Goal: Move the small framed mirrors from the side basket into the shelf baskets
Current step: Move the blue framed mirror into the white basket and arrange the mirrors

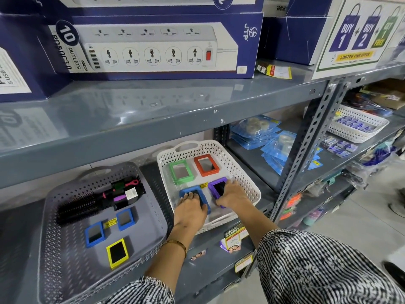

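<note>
While both forearms are extended into the white basket point(245, 172) on the lower shelf point(219, 257), each hand is laid on one framed mirror. The left hand point(191, 208) is spread flat, fingers extended, over the blue-framed mirror point(186, 191) at the 7 o'clock position of the basket floor; whether the frame is gripped cannot be determined. The right hand point(233, 195) is curled around the right edge of the purple-framed mirror point(215, 186), located at 5 o'clock in the basket, just beside the blue one. A yellow price tag point(203, 184) is seen between these two mirrors. The green-framed mirror point(180, 171) is positioned at 11 o'clock and the orange-framed mirror point(206, 164) at 1 o'clock, both lying flat and untouched.

At 9 o'clock from the white basket, a grey basket point(54, 238) is placed on the same shelf. Two blue-framed mirrors point(95, 233) point(125, 218) and a yellow-framed mirror point(117, 252) are laid apart on its floor, with a black hairbrush point(76, 207) at its 12 o'clock end. A power strip box point(153, 47) is stacked on the upper shelf.
</note>
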`<state>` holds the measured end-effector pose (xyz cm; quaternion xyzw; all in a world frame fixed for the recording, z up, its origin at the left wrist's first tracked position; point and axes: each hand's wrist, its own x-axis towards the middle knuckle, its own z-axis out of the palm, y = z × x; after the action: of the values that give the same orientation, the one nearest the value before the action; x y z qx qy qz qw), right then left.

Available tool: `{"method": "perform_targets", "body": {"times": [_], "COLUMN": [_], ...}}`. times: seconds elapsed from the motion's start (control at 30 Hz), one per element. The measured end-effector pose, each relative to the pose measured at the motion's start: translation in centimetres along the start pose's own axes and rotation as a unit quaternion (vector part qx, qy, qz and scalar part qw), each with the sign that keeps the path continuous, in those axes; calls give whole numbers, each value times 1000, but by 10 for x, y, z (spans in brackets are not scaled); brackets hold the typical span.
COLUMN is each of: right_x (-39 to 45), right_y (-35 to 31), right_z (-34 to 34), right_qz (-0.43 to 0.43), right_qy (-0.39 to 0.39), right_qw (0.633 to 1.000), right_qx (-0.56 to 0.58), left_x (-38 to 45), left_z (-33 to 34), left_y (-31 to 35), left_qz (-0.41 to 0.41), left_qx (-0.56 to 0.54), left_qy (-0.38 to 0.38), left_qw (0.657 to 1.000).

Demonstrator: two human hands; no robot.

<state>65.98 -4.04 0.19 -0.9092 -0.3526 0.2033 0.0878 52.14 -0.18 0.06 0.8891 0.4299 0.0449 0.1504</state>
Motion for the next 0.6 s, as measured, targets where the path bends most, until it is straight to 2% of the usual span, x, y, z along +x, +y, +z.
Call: {"method": "perform_targets", "body": {"times": [0.3, 0.47, 0.6], "right_x": [-1, -6, -17], "right_y": [-1, -9, -35], "right_z": [-2, -10, -15], "right_qz": [8, -38, -90], "right_qy": [1, 101, 168], "right_qw": [1000, 993, 979], "right_qx": [2, 53, 72], "left_x": [-8, -19, -39], "left_z": [-7, -14, -30], "left_y": [4, 1, -21], "left_qz": [11, 26, -5], "left_qx": [-45, -99, -104], "left_qy": [32, 160, 199], "left_qw": [998, 982, 975]}}
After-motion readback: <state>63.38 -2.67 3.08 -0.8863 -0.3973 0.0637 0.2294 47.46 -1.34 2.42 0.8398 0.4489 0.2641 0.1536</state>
